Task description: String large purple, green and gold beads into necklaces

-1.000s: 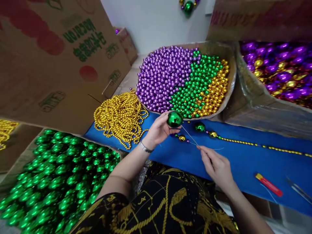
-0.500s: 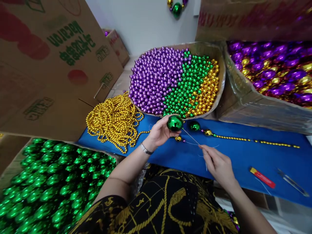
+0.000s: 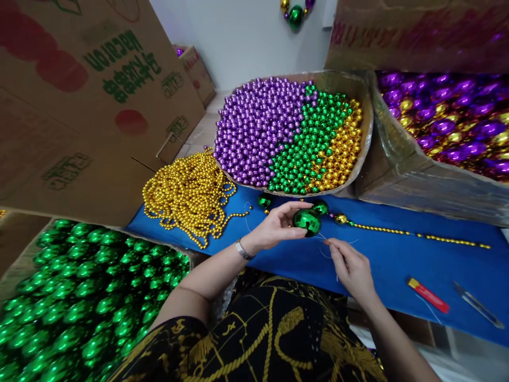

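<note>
Bead, lg green (image 3: 307, 222), gripped btwn L hand (image 3: 274, 228) thumb & fingers, above blue tabletop (image 3: 397, 270). R hand (image 3: 352, 268) pinches thin thread (image 3: 322, 237) just R of it. Behind: box (image 3: 345, 80) w/ small beads; 2nd green bead (image 3: 319, 207) partly blocked. Gold strand pile (image 3: 185, 196) L; red/yellow item (image 3: 428, 295), metal tool (image 3: 477, 305) R.

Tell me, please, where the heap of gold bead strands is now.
In the head view, the heap lies left of centre on the blue surface, beside the purple beads.
</note>
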Motion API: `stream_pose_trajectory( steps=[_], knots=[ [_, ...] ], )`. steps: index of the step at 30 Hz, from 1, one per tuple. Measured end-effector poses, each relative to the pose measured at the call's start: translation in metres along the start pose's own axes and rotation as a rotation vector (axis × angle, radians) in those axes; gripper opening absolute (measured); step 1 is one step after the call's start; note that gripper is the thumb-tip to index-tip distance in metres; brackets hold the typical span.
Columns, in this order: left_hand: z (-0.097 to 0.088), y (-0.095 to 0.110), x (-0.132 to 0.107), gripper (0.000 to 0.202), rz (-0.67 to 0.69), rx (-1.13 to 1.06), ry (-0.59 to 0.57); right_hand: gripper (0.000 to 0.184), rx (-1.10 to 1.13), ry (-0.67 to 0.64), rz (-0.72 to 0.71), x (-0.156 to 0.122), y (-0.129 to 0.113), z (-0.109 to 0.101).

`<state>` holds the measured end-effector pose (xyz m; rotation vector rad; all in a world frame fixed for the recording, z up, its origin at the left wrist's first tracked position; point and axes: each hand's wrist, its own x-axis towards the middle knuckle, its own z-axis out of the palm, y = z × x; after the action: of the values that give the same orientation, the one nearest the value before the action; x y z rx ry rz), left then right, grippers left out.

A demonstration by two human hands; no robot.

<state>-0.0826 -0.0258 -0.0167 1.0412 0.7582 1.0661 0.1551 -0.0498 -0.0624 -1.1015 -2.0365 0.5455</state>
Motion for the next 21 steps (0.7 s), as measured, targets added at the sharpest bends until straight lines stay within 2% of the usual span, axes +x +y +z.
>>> stream_pose_trajectory(
  steps=[6, 12, 21],
  knots=[
    [0.0027, 0.0024, -0.0008, 0.059, -0.001, 0.033, -0.038, 0.019, 0.022, -0.034, 0.013, -0.0023, 0.0044, -0.0002],
    [0.0023, -0.0014, 0.0034, 0.063, -0.077, -0.086, -0.034, 0.018, 0.026, -0.018, 0.049, -0.0027, 0.0025, 0.0008],
    [0.0033, 0.0001, 0.0075, 0.057, -0.108, -0.185, -0.029, 0.018, 0.015, 0.019, 0.004, -0.0036, 0.0051, 0.0003]
  ],
)
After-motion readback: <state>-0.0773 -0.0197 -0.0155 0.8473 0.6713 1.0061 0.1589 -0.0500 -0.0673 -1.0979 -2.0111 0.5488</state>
